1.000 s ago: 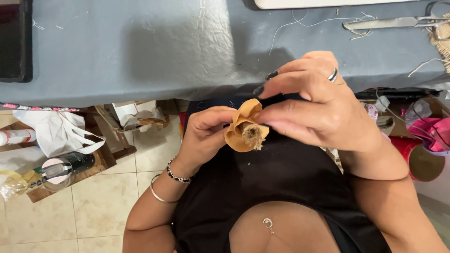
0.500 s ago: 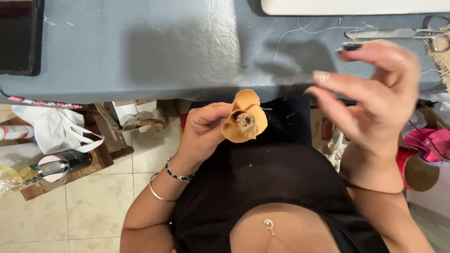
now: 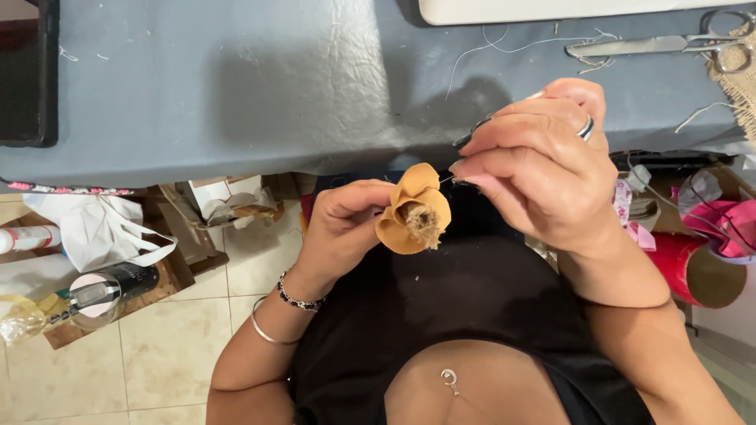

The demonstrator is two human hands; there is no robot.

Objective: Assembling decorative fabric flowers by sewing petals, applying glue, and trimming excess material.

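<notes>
Left hand (image 3: 339,228) fingers clamp tan fabric flower (image 3: 413,211); right hand (image 3: 535,169) fingers pinch needle (image 3: 450,180) just right of flower, tip toward it.

A grey-blue, creased surface (image 3: 236,86) fills the upper part of the frame. On it lie metal scissors (image 3: 669,43) at the upper right, a scrap of burlap (image 3: 736,71) at the right edge, loose white threads (image 3: 504,43), a white board (image 3: 567,8) at the top and a dark tray (image 3: 27,71) at the upper left.
</notes>
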